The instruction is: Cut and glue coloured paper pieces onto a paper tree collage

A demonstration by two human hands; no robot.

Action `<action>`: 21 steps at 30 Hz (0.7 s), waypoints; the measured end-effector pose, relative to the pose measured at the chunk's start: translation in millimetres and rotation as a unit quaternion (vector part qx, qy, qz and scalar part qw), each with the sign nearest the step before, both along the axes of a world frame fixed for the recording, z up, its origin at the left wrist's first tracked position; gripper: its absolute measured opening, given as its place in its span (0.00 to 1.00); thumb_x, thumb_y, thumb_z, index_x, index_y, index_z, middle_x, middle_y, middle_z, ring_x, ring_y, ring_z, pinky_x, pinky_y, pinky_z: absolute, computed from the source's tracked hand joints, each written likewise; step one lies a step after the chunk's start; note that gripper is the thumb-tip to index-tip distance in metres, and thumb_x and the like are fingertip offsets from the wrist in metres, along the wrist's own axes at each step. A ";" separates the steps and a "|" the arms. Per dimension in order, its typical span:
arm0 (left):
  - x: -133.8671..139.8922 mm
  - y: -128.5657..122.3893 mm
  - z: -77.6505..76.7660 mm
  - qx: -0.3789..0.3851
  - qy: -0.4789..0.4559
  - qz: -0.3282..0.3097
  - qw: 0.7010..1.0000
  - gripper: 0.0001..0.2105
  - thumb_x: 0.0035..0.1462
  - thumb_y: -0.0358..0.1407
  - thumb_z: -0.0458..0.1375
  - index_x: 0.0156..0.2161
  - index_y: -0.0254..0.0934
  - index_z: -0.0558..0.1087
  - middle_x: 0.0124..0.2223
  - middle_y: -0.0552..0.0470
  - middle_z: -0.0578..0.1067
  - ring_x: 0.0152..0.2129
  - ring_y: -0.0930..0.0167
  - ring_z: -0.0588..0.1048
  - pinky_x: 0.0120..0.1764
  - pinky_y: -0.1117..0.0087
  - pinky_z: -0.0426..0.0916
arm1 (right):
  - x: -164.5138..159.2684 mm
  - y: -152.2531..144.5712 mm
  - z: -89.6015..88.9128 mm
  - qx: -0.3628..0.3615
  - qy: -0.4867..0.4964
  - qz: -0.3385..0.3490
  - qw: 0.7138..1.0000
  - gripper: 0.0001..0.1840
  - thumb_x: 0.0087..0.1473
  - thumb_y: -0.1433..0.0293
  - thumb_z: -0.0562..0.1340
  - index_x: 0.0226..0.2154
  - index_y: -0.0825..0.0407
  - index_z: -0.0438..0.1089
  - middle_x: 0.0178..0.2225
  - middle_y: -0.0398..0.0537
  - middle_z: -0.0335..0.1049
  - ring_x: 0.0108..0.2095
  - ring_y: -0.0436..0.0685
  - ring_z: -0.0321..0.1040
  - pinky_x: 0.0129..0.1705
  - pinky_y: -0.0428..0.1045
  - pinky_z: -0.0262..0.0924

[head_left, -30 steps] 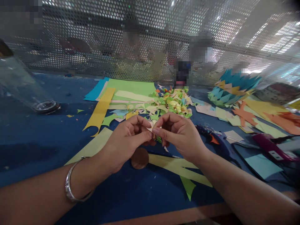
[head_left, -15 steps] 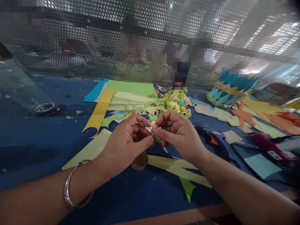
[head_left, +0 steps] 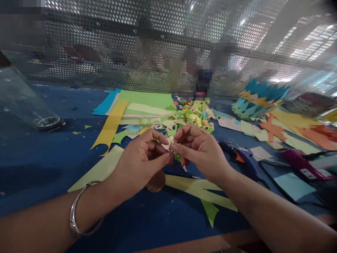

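Observation:
My left hand and my right hand meet over the middle of the table, thumbs and fingers pinched together. A small pale pink paper piece shows at their fingertips; the fingers cover much of it. Just beyond lies a heap of curled green and yellow paper pieces. Under my left hand is a brown round thing, partly hidden. Pale yellow paper strips and a green scrap lie nearer me. A thin dark tool with a metal tip rests above the strips.
A blue glue gun, its cord and a purple power strip lie at right. Behind them stands a layered blue paper piece. Coloured sheets and a clear bottle are at left. Perforated metal bounds the table's back.
The hands stay pinched together in nearly the same place. The whole view shifts very slightly; nothing is visibly taken up or let go.

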State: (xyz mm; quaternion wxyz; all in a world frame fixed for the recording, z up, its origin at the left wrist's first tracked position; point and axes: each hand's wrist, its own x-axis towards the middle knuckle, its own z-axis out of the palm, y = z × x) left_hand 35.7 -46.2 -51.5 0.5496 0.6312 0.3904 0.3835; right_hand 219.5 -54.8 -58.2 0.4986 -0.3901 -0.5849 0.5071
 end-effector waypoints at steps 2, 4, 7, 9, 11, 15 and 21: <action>0.5 -0.9 0.9 -0.002 0.003 -0.003 1.000 0.12 0.55 0.30 0.65 0.41 0.39 0.67 0.29 0.55 0.79 0.29 0.72 0.80 0.34 0.73 0.71 | 0.3 -0.1 -0.2 0.001 -0.004 -0.005 1.000 0.16 0.52 0.64 0.73 0.37 0.51 0.67 0.31 0.38 0.69 0.17 0.43 0.65 0.19 0.42 0.63; 0.5 -2.0 1.1 0.001 0.008 -0.006 1.000 0.11 0.55 0.30 0.65 0.41 0.39 0.67 0.29 0.55 0.79 0.29 0.72 0.80 0.33 0.73 0.71 | 0.7 -0.2 -0.3 0.002 -0.005 -0.009 1.000 0.16 0.52 0.64 0.73 0.37 0.51 0.67 0.31 0.38 0.69 0.17 0.43 0.65 0.18 0.42 0.63; -0.8 -2.6 -0.2 0.013 0.031 -0.005 0.999 0.11 0.55 0.30 0.64 0.41 0.39 0.67 0.29 0.55 0.79 0.29 0.71 0.80 0.33 0.72 0.71 | 1.1 -0.1 -0.4 0.006 -0.003 -0.012 1.000 0.16 0.52 0.64 0.73 0.37 0.51 0.68 0.32 0.39 0.69 0.18 0.43 0.65 0.18 0.42 0.63; -2.1 -1.7 -2.2 0.020 0.052 -0.007 0.998 0.11 0.56 0.32 0.64 0.42 0.40 0.67 0.30 0.55 0.79 0.29 0.69 0.80 0.33 0.70 0.70 | 1.3 0.0 -0.3 0.011 -0.005 -0.011 1.000 0.16 0.52 0.64 0.73 0.37 0.51 0.68 0.31 0.39 0.69 0.18 0.43 0.65 0.18 0.42 0.63; -2.9 0.0 -4.6 0.031 0.058 -0.006 0.998 0.11 0.56 0.34 0.64 0.43 0.41 0.68 0.33 0.54 0.79 0.31 0.68 0.80 0.34 0.69 0.71 | 1.5 -0.1 -0.1 0.019 -0.010 -0.010 1.000 0.15 0.52 0.65 0.73 0.36 0.52 0.68 0.31 0.39 0.69 0.18 0.43 0.65 0.18 0.42 0.63; -1.5 3.7 -7.8 0.045 0.016 0.007 0.999 0.11 0.56 0.35 0.65 0.41 0.40 0.67 0.38 0.53 0.77 0.36 0.68 0.79 0.40 0.67 0.72 | 1.6 -0.6 -0.2 0.031 -0.020 -0.013 0.999 0.15 0.51 0.66 0.73 0.36 0.52 0.68 0.32 0.39 0.68 0.18 0.43 0.65 0.19 0.42 0.63; 0.7 5.5 -6.8 0.003 0.009 -0.011 1.000 0.12 0.56 0.33 0.66 0.42 0.40 0.68 0.31 0.56 0.77 0.30 0.72 0.77 0.35 0.71 0.69 | 5.9 0.4 0.1 0.062 -0.064 -0.033 0.995 0.14 0.52 0.65 0.72 0.37 0.51 0.68 0.32 0.40 0.70 0.19 0.44 0.65 0.20 0.44 0.63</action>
